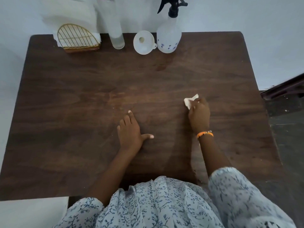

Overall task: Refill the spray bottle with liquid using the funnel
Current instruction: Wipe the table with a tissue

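With the right hand (199,114) pinching a crumpled white tissue (190,100) and the left hand (131,131) flat on the dark wooden table (82,99), grip relaxed, the capped frosted spray bottle (168,34) and white plastic funnel (143,42) stand far back, where a careless sweep might topple them.

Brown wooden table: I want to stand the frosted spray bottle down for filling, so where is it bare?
Bare: the brown wooden table middle, between the back row and both hands. Crowded: the back edge, with gold wire napkin holder, tall clear bottle, white funnel, frosted spray bottle.
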Available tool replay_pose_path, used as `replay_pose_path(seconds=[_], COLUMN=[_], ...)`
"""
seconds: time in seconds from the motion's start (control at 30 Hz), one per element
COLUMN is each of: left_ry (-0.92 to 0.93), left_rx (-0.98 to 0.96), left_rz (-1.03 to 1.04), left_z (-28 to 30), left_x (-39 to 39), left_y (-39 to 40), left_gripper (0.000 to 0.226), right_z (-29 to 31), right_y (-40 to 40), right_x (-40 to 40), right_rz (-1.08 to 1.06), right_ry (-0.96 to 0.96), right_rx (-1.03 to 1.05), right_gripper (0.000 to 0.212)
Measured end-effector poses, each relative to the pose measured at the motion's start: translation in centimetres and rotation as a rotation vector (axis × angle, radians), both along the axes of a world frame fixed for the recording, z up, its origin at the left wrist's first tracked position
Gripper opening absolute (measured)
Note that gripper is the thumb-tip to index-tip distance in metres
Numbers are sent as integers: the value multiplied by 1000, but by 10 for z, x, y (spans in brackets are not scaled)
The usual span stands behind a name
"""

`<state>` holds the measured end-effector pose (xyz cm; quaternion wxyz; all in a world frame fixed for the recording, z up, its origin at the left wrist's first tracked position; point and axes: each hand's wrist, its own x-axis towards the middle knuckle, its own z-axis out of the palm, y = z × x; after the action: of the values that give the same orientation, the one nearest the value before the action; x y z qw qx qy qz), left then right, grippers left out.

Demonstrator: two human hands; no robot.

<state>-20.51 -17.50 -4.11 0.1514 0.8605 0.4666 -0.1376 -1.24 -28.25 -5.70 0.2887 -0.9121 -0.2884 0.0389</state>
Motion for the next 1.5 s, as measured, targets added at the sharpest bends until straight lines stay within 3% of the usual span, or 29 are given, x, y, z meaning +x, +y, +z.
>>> replay_pose_path(seconds=[0.1,0.2,0.33,0.47,0.6,0.73,0.9,1.03,1.13,1.2,1.37,1.5], left_ry=[30,24,6,42,74,85,79,69,65,67,65,31], left_rx=[2,-12,-46,-14,17,20,-12,-15,-16,-15,-13,-41], left_rz=[-14,-46,-114,-170,-204,-200,-185,-188,-190,-189,-182,-178], left_z=[3,5,1,0,0,0,0,-2,-3,-3,-3,-4], left_x=[6,17,28,30,30,32,34,32,31,31,31,31], left_y=[0,-2,-4,-2,-1,-1,-1,-1,-1,-1,-1,1], left_gripper=[126,126,125,125,125,127,127,126,126,127,128,126], right_z=[-13,-23,-23,-18,-13,-6,-18,-21,-22,-22,-24,-21], right_y=[38,60,5,-37,-3,43,-10,-44,-23,7,60,6], right_x=[2,-45,-80,-23,23,-22,-79,-19,29,35,-39,-89], right_rz=[-85,168,455,143,-115,89,407,199,-98,-150,292,513], right_ry=[95,95,-17,-69,-6,-27,-118,-209,-100,-32,-22,-27], right_rx=[-26,45,-37,-78,-89,-18,-59,-80,-130,-84,-11,19], right_gripper=[28,24,34,32,34,27,25,29,31,33,32,30])
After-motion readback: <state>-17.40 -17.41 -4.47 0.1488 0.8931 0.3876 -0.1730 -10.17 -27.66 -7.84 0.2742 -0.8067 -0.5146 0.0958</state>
